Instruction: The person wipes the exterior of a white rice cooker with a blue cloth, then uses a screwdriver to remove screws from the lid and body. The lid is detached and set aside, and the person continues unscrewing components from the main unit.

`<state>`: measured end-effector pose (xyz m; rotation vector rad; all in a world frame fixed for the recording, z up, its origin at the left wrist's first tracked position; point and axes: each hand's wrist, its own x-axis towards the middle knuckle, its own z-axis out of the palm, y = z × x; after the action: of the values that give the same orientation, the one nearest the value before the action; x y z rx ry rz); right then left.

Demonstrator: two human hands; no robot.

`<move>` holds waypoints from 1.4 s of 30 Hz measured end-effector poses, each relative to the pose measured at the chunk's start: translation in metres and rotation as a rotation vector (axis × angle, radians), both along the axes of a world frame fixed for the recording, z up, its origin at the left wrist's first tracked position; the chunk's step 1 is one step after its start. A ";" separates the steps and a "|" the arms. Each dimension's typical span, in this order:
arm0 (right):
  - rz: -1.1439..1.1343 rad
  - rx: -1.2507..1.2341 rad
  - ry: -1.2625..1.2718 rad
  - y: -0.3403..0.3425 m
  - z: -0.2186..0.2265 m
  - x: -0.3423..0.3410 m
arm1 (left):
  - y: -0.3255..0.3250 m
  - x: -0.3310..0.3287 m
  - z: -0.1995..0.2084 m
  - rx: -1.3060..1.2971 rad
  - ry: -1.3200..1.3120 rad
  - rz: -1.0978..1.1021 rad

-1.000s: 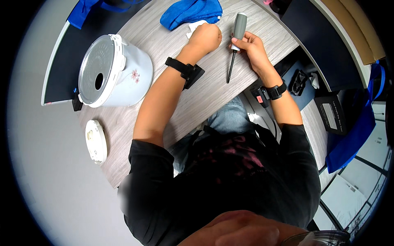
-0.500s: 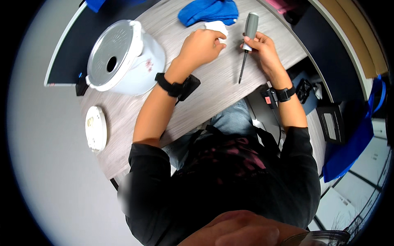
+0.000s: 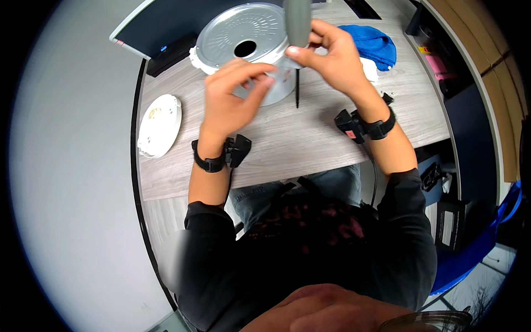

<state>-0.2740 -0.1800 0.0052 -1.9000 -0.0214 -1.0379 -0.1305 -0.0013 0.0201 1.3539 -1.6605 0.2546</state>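
Note:
My right hand [image 3: 334, 58] grips a screwdriver [image 3: 298, 25] with a thick grey handle, held upright with its dark shaft pointing down. To the left, my left hand [image 3: 232, 91] is curled with thumb and forefinger nearly meeting; anything between them is too small and blurred to make out. Just beyond both hands stands a white, round, pot-shaped appliance body [image 3: 282, 91]. Its upper end carries a grey slotted metal disc [image 3: 221, 36] with a dark hole in the middle. My hands and the screwdriver cover part of its near right side.
A round white cover [image 3: 160, 126] lies at the table's left. Right of the appliance are a blue cloth [image 3: 373, 47] and a small white item [image 3: 369, 69]. A dark partition [image 3: 171, 27] stands behind, and a shelf unit with cardboard boxes [image 3: 498, 105] borders the right.
My view has turned toward the appliance. Both hands have come to its near side, the screwdriver still in my right hand. My left hand has left the small white item near the blue cloth.

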 end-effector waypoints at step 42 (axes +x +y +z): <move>0.046 0.218 -0.090 -0.023 0.076 0.048 | -0.035 0.039 0.016 0.175 -0.115 0.109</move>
<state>-0.2256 -0.2032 0.0813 -1.6490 -0.0037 -1.0496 -0.0914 -0.0365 0.0359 1.5896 -1.7395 0.2593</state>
